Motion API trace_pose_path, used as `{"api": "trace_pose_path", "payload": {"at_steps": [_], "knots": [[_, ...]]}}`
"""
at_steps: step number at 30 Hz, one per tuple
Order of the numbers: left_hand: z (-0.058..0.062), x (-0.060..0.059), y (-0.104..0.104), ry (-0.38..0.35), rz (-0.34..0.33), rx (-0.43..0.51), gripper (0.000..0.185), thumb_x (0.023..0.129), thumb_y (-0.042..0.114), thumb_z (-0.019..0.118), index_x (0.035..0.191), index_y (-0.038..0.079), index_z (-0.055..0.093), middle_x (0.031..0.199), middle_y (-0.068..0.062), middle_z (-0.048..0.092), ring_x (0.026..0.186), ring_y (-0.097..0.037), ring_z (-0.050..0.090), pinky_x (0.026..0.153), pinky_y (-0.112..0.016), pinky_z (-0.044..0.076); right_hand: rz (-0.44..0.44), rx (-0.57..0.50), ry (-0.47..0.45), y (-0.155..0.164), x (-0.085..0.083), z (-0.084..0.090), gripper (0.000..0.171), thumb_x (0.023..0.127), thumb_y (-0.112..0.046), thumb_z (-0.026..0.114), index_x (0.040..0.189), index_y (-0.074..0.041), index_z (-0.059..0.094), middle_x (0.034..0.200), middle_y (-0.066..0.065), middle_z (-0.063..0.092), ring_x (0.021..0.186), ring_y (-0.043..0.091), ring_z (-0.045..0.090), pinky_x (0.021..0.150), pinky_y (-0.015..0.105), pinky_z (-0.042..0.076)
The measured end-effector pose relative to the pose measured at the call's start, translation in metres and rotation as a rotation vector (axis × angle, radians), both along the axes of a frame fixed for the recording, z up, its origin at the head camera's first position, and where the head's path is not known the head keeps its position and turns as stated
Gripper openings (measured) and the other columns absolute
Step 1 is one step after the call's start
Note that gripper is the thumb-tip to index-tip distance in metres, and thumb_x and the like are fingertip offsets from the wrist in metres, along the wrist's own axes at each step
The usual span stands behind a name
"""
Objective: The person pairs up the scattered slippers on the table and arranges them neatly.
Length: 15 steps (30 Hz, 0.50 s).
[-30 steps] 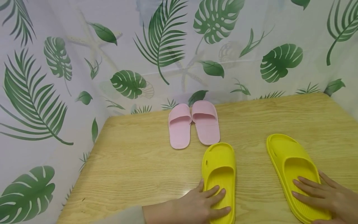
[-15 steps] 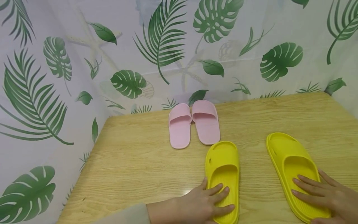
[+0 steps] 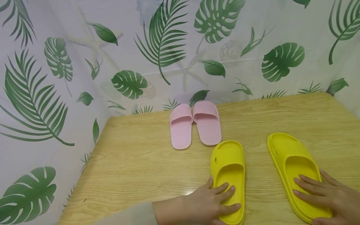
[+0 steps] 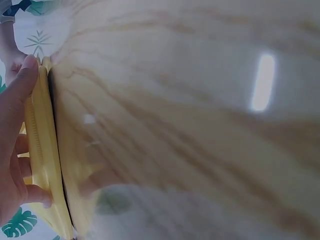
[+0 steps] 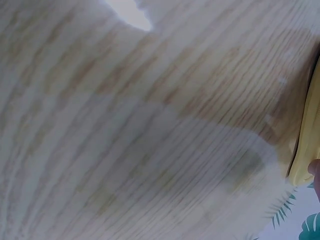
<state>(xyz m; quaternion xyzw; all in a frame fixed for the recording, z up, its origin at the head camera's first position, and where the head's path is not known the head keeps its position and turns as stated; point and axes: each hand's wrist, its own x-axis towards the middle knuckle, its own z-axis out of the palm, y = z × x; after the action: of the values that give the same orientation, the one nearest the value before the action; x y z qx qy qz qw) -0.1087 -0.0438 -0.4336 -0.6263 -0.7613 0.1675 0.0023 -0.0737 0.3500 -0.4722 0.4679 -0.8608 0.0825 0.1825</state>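
Two yellow slippers lie on the wooden table [image 3: 135,162], toes pointing away from me. My left hand [image 3: 209,201] lies flat on the heel end of the left yellow slipper [image 3: 228,168], fingers straight across the footbed and thumb against its left edge. My right hand [image 3: 323,193] rests with straight, spread fingers on the heel part of the right yellow slipper [image 3: 292,162]. In the left wrist view the left slipper's edge [image 4: 45,165] shows beside my left hand's fingers [image 4: 15,110]. A sliver of the right slipper [image 5: 310,135] shows in the right wrist view.
A pair of small pink slippers [image 3: 194,124] stands side by side at the table's far edge, just beyond the left yellow slipper's toe. A white curtain with green leaf print [image 3: 157,50] hangs behind and to the left of the table.
My left hand has slid the left yellow slipper to the right, closer to the right one. The right hand and its slipper have stayed put.
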Motion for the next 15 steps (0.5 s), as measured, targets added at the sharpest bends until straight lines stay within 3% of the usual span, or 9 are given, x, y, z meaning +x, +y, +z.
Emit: {"api": "trace_pose_path", "payload": {"at_steps": [4, 15], "knots": [[-0.001, -0.001, 0.003, 0.021, -0.007, 0.024, 0.059, 0.096, 0.061, 0.031, 0.148, 0.033, 0.032, 0.153, -0.012, 0.030, 0.138, -0.027, 0.034, 0.099, -0.052, 0.041, 0.008, -0.004, -0.012, 0.000, -0.002, 0.001, 0.077, 0.077, -0.061, 0.065, 0.142, -0.026, 0.044, 0.157, -0.010, 0.017, 0.145, 0.004, 0.007, 0.114, 0.030, -0.014], [-0.001, -0.003, 0.014, -0.008, 0.005, 0.024, 0.060, 0.095, 0.061, 0.032, 0.148, 0.032, 0.031, 0.154, -0.013, 0.027, 0.139, -0.028, 0.032, 0.100, -0.053, 0.040, 0.014, 0.018, -0.022, 0.003, -0.006, 0.002, 0.076, 0.073, -0.058, 0.070, 0.139, -0.025, 0.049, 0.157, -0.011, 0.016, 0.144, 0.002, 0.006, 0.112, 0.026, -0.014]]}}
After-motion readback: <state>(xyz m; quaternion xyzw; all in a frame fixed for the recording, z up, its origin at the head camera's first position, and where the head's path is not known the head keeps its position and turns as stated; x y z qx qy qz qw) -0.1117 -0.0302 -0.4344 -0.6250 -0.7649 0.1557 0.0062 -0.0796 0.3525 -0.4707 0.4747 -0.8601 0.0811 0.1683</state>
